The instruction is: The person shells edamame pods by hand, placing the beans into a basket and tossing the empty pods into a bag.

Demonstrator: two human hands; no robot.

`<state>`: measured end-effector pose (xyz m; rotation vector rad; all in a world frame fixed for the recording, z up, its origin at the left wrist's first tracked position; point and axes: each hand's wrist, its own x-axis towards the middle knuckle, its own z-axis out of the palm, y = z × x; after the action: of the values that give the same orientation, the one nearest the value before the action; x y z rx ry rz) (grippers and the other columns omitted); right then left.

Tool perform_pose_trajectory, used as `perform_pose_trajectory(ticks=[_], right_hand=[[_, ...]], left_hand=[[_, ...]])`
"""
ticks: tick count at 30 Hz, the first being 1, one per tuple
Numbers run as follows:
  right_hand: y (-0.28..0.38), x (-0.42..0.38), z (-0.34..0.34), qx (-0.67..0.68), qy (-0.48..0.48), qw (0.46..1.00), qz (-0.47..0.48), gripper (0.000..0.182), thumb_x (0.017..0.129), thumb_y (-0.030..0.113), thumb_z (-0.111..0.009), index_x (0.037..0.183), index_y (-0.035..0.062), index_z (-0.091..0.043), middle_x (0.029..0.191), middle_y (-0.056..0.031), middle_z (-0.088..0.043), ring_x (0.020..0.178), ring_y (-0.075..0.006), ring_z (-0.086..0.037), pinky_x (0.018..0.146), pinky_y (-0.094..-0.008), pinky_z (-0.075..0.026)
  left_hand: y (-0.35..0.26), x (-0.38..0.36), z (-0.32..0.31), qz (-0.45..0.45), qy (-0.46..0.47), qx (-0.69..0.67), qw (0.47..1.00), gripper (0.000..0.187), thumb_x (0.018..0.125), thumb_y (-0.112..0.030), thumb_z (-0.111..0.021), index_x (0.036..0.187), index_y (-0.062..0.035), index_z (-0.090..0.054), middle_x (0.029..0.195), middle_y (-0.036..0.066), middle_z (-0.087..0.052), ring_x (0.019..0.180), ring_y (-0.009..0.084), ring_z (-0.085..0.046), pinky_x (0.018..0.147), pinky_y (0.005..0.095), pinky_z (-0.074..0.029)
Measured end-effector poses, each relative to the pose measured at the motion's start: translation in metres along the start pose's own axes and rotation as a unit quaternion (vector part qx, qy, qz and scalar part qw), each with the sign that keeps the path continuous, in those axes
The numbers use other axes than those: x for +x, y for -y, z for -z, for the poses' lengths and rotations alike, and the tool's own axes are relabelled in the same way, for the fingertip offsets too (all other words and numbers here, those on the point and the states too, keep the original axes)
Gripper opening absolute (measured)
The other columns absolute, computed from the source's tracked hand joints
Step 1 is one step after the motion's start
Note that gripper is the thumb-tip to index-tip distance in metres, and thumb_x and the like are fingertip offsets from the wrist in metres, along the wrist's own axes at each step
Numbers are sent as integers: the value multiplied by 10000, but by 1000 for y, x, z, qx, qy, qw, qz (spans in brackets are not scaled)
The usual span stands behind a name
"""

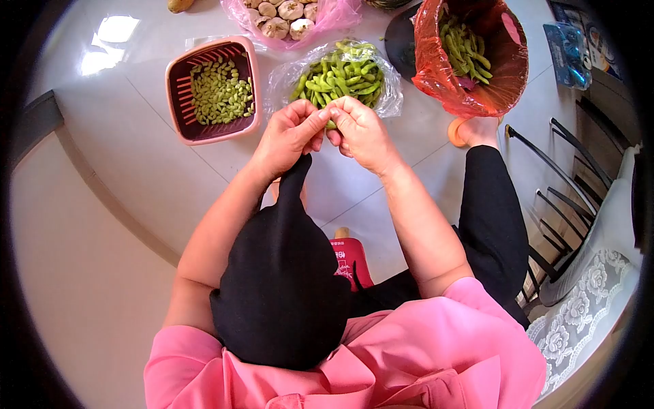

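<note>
My left hand [291,135] and my right hand [362,135] meet in front of me, thumbs and fingertips pinched together around a green soybean pod [331,125]. Fingers cover most of that pod. Just beyond them, a clear plastic bag [391,101] lies spread on the floor with a heap of green soybean pods [344,78] in it. Left of the bag stands a pink basket [178,128] with a dark slatted inside, holding shelled green soybeans [219,92].
A bin lined with a red plastic bag [432,88] holds green pods [464,51] at the upper right. Garlic bulbs [289,10] sit in a pink bag [340,12] at the top. Black metal legs [552,163] stand at right, beside lace cloth [579,307].
</note>
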<state>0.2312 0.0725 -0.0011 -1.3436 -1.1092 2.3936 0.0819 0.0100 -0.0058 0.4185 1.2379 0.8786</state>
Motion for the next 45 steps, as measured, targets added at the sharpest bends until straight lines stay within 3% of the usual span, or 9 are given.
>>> perform_pose_trajectory(ticks=[10,15,18,22,25,28,32,37,45], right_hand=[[-17,3,2,-197,-53,969,142,182,895,79,-461,1039,-4,-533,774,-33,-577,660,-68,-521,587,-219,-435],[-5,-6,-13,-326,-128,922,167,159,873,39,-484,1029,9,-491,806,-40,-578,717,-79,-534,637,-237,-449],[-12,-6,-15,-303,-97,928,195,162,865,31,-490,1023,10,-463,818,-47,-579,735,-89,-537,653,-252,-447],[-15,-4,-10,-161,-51,975,145,159,855,22,-499,1013,13,-486,817,-54,-576,739,-105,-536,667,-262,-440],[-11,-4,1,-242,-50,954,171,155,851,22,-486,992,22,-552,811,-45,-572,756,-103,-535,672,-244,-430],[-9,-2,14,-315,-153,914,206,183,819,50,-476,922,30,-625,858,-125,-620,792,-218,-601,698,-312,-462],[0,-7,22,-280,-208,921,173,188,819,36,-469,919,25,-629,849,-104,-616,772,-194,-590,711,-291,-458],[66,-34,27,-302,-332,756,476,265,883,4,-408,1125,-22,-515,1034,-103,-583,766,-104,-531,699,-243,-465],[91,-43,71,-532,-416,612,411,277,832,22,-540,1107,12,-573,1196,-117,-471,1011,-179,-528,820,-296,-469]], left_hand=[[16,6,3,-19,-34,-14,999,197,936,-228,-477,849,-55,-514,652,-6,-513,525,55,-455,477,196,-359],[21,6,0,-118,-66,223,965,239,929,-283,-491,854,-57,-514,636,-9,-488,534,53,-436,491,210,-370],[17,1,3,45,32,71,996,280,911,-339,-516,861,-63,-521,634,-10,-486,543,40,-427,480,204,-360],[31,2,7,-18,29,16,999,294,900,-357,-531,855,-67,-541,646,-14,-498,548,30,-433,460,191,-345],[39,10,14,-27,3,142,989,267,907,-318,-531,841,-61,-563,655,-20,-499,550,24,-440,442,178,-326],[42,17,25,10,-103,-21,994,213,927,-221,-493,862,-43,-590,713,-27,-529,630,49,-468,542,178,-376],[38,48,42,-167,-214,257,928,187,871,-198,-553,945,-27,-574,676,22,-531,651,164,-536,600,306,-446],[24,85,50,-165,-138,607,765,258,810,-138,-552,1052,-76,-488,948,172,-564,858,354,-582,710,440,-472],[38,97,56,-176,-161,589,772,141,832,-149,-503,955,-86,-531,959,167,-569,844,367,-587,718,453,-473]])
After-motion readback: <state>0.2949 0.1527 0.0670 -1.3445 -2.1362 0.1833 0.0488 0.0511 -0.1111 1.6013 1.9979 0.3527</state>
